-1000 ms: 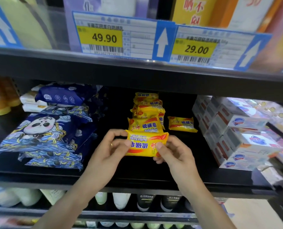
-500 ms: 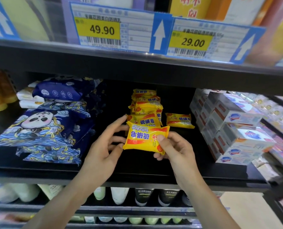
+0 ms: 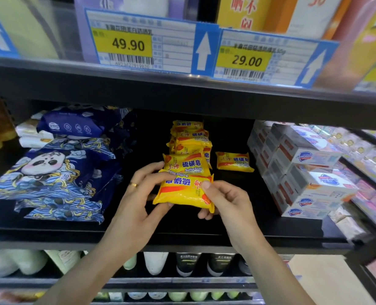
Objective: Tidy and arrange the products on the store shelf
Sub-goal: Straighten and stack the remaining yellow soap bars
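A yellow sulfur soap bar (image 3: 183, 191) in a plastic wrapper is held just above the black shelf (image 3: 237, 227), its print upside down to me. My left hand (image 3: 138, 199) grips its left end with thumb and fingers, and my right hand (image 3: 224, 200) pinches its right end, thumb on top. Right behind it stands a row of the same yellow soap bars (image 3: 188, 148), running toward the back. One more yellow bar (image 3: 234, 162) lies alone to the right of that row.
Blue panda-print wipe packs (image 3: 50, 172) are piled on the left of the shelf. White boxed soaps (image 3: 303, 170) are stacked on the right. Price tags (image 3: 138, 44) hang on the shelf above, and tubes (image 3: 156, 263) stand on the shelf below.
My left hand let go of the bar for a moment, fingers spread, and now grips its left end again. The bar has tilted slightly; my right hand kept hold throughout.
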A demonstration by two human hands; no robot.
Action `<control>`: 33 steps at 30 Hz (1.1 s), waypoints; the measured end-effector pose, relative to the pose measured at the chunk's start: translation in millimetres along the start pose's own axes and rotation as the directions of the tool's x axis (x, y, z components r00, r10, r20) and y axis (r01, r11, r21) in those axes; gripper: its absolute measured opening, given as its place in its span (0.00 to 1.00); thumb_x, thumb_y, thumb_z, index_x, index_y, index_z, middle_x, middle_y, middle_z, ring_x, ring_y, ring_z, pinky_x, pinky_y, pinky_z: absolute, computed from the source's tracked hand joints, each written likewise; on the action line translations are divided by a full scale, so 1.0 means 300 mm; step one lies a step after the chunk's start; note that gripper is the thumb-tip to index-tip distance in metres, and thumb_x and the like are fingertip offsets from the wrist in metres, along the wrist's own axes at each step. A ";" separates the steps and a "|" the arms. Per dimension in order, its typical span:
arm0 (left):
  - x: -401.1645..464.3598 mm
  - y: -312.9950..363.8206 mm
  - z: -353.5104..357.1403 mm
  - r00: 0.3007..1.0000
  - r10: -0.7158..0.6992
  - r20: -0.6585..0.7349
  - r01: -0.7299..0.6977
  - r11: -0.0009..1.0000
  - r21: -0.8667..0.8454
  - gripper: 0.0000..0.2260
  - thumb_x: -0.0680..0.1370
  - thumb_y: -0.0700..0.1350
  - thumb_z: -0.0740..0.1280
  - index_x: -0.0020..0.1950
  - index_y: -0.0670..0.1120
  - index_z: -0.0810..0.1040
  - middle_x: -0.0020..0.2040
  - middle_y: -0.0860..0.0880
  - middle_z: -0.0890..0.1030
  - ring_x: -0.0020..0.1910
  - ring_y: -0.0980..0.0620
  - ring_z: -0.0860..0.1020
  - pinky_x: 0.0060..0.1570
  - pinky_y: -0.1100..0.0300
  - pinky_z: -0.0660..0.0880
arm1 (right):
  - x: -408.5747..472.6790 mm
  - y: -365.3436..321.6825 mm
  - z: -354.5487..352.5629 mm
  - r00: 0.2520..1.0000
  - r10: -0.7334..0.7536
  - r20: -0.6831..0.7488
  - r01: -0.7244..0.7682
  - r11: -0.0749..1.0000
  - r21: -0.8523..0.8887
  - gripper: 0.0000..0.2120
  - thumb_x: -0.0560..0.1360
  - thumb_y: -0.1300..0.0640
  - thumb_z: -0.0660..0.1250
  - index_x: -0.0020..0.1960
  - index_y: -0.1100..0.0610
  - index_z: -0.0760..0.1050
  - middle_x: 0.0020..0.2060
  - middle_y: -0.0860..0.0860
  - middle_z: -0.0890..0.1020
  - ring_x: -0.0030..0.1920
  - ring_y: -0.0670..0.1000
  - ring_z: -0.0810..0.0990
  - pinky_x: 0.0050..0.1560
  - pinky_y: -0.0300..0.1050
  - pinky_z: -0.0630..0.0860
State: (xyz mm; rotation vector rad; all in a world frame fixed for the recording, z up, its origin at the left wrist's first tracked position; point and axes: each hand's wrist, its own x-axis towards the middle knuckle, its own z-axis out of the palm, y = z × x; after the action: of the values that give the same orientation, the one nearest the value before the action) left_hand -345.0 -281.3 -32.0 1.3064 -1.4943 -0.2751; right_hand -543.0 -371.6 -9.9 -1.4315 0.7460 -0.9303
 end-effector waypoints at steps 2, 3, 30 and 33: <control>0.002 0.003 -0.001 1.000 0.011 0.004 -0.011 1.000 -0.020 0.20 0.77 0.50 0.70 0.68 0.63 0.75 0.76 0.60 0.68 0.76 0.55 0.69 0.63 0.67 0.75 | 0.001 0.002 0.001 1.000 -0.004 -0.006 0.004 1.000 -0.013 0.14 0.78 0.43 0.69 0.47 0.54 0.84 0.34 0.58 0.83 0.31 0.51 0.82 0.35 0.42 0.78; 0.003 0.004 -0.002 1.000 0.009 0.002 -0.009 0.999 -0.032 0.20 0.77 0.50 0.70 0.68 0.62 0.76 0.76 0.60 0.68 0.76 0.55 0.68 0.63 0.65 0.76 | 0.002 0.003 0.003 1.000 -0.006 -0.007 0.005 1.000 -0.024 0.14 0.78 0.43 0.68 0.47 0.53 0.84 0.34 0.58 0.82 0.31 0.51 0.81 0.36 0.42 0.78; 0.004 0.001 -0.002 0.967 -0.255 0.009 0.255 0.962 -0.097 0.17 0.80 0.65 0.62 0.64 0.58 0.76 0.56 0.56 0.83 0.58 0.54 0.80 0.56 0.53 0.76 | -0.009 0.012 -0.001 0.985 -0.132 0.107 0.147 0.978 -0.148 0.24 0.73 0.58 0.74 0.67 0.42 0.78 0.61 0.48 0.81 0.62 0.55 0.80 0.65 0.57 0.78; 0.003 -0.002 -0.001 0.966 -0.259 0.024 0.260 0.960 -0.100 0.17 0.80 0.65 0.61 0.62 0.57 0.76 0.55 0.56 0.84 0.56 0.54 0.81 0.54 0.55 0.77 | -0.006 0.015 0.002 0.987 -0.125 0.098 0.138 0.982 -0.130 0.22 0.75 0.57 0.76 0.66 0.43 0.78 0.58 0.51 0.83 0.58 0.55 0.81 0.62 0.62 0.78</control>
State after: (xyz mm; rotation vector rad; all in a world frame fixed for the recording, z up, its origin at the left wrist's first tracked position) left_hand -344.2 -282.1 -32.0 1.4196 -1.2986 -0.5229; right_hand -543.0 -370.2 -14.4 -1.6487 0.6651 -0.9240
